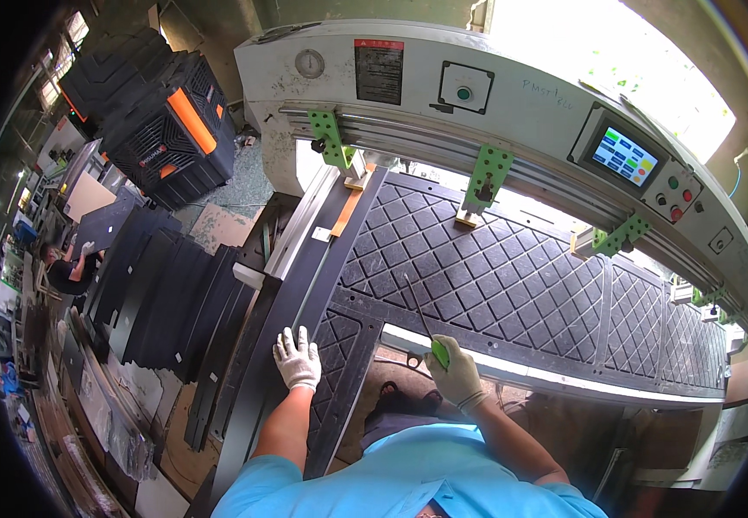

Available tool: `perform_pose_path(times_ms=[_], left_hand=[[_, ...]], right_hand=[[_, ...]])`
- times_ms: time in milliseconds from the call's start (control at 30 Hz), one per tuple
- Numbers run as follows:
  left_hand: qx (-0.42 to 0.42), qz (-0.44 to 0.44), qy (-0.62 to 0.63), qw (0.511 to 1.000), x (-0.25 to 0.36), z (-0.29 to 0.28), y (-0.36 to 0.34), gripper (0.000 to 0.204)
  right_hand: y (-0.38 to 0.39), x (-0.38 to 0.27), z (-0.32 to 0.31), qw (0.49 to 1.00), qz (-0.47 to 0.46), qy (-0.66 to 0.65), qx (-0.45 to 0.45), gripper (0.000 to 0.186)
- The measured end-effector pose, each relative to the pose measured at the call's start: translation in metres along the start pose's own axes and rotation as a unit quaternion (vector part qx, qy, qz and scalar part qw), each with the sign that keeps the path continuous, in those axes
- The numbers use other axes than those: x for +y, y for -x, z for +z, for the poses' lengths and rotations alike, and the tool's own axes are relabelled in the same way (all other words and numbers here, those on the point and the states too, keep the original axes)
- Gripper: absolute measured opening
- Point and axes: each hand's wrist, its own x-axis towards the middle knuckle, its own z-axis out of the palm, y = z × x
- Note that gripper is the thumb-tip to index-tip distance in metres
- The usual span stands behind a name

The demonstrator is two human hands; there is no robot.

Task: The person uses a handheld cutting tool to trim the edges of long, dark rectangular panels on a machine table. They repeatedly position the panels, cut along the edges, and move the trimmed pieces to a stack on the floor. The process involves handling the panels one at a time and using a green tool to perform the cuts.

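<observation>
My left hand [298, 361], in a white glove, lies open with its fingers spread on a long dark grey panel [292, 298]. My right hand [456, 376], gloved too, is closed around a screwdriver with a green handle [440, 353] and a long thin shaft. The shaft points away from me over the black bed [503, 285], which has a diamond groove pattern. An orange strip [348, 211] and a small white label [322, 234] lie on the panel's far part.
Across the far side runs a white machine beam [499, 65] with green brackets [488, 175], buttons and a lit screen [624, 155]. Stacked dark panels [154, 285] stand at left, with a black and orange case [167, 129] behind. Another person [69, 269] is at far left.
</observation>
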Motion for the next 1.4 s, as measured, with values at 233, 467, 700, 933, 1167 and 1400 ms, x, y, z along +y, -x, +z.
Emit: perform_pose_path(times_ms=[233, 467, 700, 933, 1167, 1400], left_hand=[[-0.003, 0.003, 0.001, 1.000, 0.004, -0.004, 0.000, 0.058], [0.013, 0.006, 0.008, 1.000, -0.002, -0.004, -0.003, 0.057], [0.160, 0.086, 0.135, 0.974, 0.040, -0.013, -0.093, 0.063], [0.012, 0.082, 0.168, 0.982, 0.149, -0.006, -0.263, 0.102], [-0.031, 0.132, 0.155, 0.978, 0.149, 0.036, -0.275, 0.064], [-0.026, 0.178, 0.120, 0.976, 0.136, 0.037, -0.200, 0.062]], right_hand=[[0.004, 0.000, -0.003, 1.000, -0.007, -0.006, 0.029, 0.041], [0.004, 0.001, -0.021, 0.997, 0.017, -0.058, 0.050, 0.044], [0.019, 0.016, -0.025, 0.996, 0.054, -0.032, 0.056, 0.044], [0.011, 0.031, -0.020, 0.991, 0.129, -0.012, 0.015, 0.044], [-0.016, -0.019, -0.022, 0.985, 0.172, -0.014, -0.007, 0.045], [-0.059, -0.012, 0.008, 0.993, 0.116, 0.019, -0.021, 0.046]])
